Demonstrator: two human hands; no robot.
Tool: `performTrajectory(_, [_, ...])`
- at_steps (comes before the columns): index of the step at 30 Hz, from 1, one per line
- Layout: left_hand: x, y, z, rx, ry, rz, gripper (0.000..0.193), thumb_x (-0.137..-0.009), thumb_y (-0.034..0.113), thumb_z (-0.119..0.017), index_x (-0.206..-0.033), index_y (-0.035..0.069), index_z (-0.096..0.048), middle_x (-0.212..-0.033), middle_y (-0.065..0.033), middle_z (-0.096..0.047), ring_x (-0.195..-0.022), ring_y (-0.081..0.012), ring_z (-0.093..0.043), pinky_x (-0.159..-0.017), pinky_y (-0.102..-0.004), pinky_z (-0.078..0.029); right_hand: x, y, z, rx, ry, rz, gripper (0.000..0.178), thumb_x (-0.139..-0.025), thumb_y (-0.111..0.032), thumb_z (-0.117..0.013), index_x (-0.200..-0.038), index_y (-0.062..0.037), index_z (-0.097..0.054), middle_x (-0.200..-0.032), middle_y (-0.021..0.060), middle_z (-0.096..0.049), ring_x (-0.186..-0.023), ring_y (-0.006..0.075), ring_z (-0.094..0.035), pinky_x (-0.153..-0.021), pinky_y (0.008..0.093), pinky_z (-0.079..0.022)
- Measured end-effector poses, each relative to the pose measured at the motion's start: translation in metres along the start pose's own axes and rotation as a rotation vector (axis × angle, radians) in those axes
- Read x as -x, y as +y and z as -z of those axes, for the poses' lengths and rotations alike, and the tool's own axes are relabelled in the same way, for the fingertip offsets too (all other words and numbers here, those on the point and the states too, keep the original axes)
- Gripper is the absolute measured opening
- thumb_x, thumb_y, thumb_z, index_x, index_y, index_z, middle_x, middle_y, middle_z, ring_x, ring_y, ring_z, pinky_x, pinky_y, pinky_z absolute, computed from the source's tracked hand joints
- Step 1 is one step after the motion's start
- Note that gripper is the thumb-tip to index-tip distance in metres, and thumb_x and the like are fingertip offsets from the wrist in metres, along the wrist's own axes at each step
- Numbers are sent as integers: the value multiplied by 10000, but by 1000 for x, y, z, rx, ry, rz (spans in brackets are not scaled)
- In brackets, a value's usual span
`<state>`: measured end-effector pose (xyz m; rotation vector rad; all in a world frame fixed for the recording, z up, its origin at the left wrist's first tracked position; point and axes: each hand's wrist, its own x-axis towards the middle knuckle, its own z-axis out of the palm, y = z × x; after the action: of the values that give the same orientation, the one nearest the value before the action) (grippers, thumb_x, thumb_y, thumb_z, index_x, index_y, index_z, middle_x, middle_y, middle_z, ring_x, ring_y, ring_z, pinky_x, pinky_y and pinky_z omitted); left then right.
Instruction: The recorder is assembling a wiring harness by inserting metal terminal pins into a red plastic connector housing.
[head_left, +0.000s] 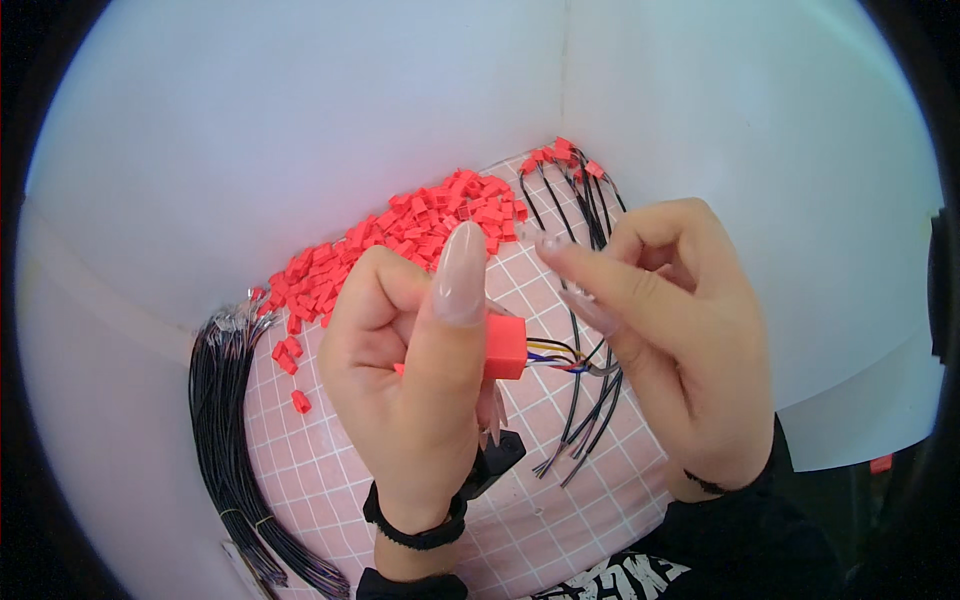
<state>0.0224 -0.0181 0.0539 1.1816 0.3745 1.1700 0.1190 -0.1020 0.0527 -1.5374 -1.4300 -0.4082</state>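
My left hand (pixel 410 370) is closed with the thumb up, gripping a red plastic connector housing (pixel 507 348). Thin wires (pixel 553 354), black, yellow, white and blue, come out of the housing's right side and run into a grey-black cable end (pixel 600 369) that passes behind my right hand. My right hand (pixel 680 320) hovers to the right of the housing, its index finger and thumb tips apart with nothing visible between them. Its lower fingers are curled and partly hidden, as are most of the left fingers.
A heap of loose red housings (pixel 420 225) lies along the back edge of the pink gridded mat (pixel 330 470). Tied black cables (pixel 225 430) lie at the left. Cables with red housings (pixel 565 160) lie back right. A black object (pixel 495 462) sits beneath my left wrist. White walls (pixel 300 120) surround the mat.
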Motion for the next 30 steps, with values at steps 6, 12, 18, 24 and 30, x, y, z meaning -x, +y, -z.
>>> performTrajectory(6, [2,-5,-4,-15,10,23,255,-799,118,-562,-616,68,-391,-493,-17,-479,-379,-8,-342,-360,-160,-254,7,-9,10,123,-189,150,246,-608,8,-555,-850,7,-601,-697,97,-536,-539,188,-493,-445,263,-365])
performTrajectory(12, [2,-10,-4,-34,62,47,276,-810,176,-549,-606,79,-390,-492,-17,-478,-393,-9,-347,-370,-158,-258,5,-12,8,161,-187,36,277,-582,10,-573,-857,4,-599,-612,76,-509,-496,194,-475,-428,275,-365])
performTrajectory(18, [1,-8,-9,-26,67,110,281,-815,209,-516,-606,71,-390,-474,-23,-464,-340,-27,-334,-320,-170,-252,6,-11,17,124,-233,-25,229,-598,6,-604,-827,3,-608,-604,81,-506,-522,193,-504,-449,259,-379])
performTrajectory(24, [-4,-13,-3,50,82,85,349,-847,299,-418,-606,49,-390,-429,-22,-418,-254,-65,-311,-252,-186,-253,-1,15,12,-644,-87,-60,105,-679,-18,-620,-776,20,-634,-660,136,-564,-518,164,-531,-492,217,-403])
performTrajectory(30, [-8,-17,16,448,-188,261,360,-842,307,-395,-611,31,-407,-374,-27,-355,-216,-84,-267,-237,-204,-263,-13,33,-11,-1399,-338,304,116,-712,-39,-616,-776,57,-623,-672,192,-582,-469,178,-541,-488,220,-399])
